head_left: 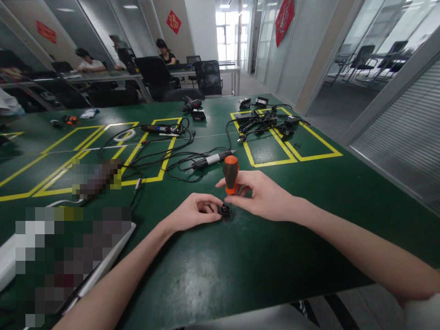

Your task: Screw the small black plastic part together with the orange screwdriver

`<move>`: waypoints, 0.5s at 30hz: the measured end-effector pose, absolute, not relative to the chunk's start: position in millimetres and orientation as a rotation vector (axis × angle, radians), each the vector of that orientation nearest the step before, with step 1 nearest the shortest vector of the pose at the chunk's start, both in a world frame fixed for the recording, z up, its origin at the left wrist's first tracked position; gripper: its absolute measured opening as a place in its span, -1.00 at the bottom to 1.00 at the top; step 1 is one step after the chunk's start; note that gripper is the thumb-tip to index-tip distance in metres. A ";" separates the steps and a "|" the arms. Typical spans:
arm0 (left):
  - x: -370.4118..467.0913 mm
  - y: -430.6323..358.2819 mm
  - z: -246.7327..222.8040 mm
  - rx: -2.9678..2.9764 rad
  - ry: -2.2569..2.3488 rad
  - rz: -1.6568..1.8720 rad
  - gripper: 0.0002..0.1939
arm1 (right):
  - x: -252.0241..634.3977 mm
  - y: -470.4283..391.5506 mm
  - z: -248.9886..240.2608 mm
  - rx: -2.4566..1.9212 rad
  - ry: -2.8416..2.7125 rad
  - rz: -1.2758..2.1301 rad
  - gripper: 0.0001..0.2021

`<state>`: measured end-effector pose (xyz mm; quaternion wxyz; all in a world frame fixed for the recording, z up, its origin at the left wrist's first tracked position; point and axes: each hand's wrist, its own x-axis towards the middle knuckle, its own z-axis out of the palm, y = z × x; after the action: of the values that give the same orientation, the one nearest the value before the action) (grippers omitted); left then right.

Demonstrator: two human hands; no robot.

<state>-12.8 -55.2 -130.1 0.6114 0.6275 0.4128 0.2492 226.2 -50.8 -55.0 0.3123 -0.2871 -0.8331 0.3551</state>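
The right hand is gripping the screwdriver upright, fingers closed around its handle, while the left hand is steadying the black part between nearly closed fingertips on the green table, below the screwdriver.

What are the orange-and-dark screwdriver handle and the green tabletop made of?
The orange-and-dark screwdriver handle looks like moulded plastic, perhaps rubbery, given its smooth two-colour body. The green tabletop seems smooth laminate or rubber matting; blurry glare shows a slight sheen.
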 end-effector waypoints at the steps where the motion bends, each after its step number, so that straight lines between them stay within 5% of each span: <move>1: -12.2 -55.8 -130.3 1.450 0.948 0.580 -0.59 | 226.2 -51.2 -54.5 -0.767 -2.190 0.947 -0.76; 15: -14.7 -49.7 -132.6 1.524 0.950 0.565 -0.66 | 227.0 -57.4 -49.2 -0.767 -2.022 1.305 -0.57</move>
<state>-14.7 -49.7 -132.6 0.5887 0.6543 0.4079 0.2427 227.0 -57.4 -49.2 0.3032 -0.2894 -0.7629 0.4923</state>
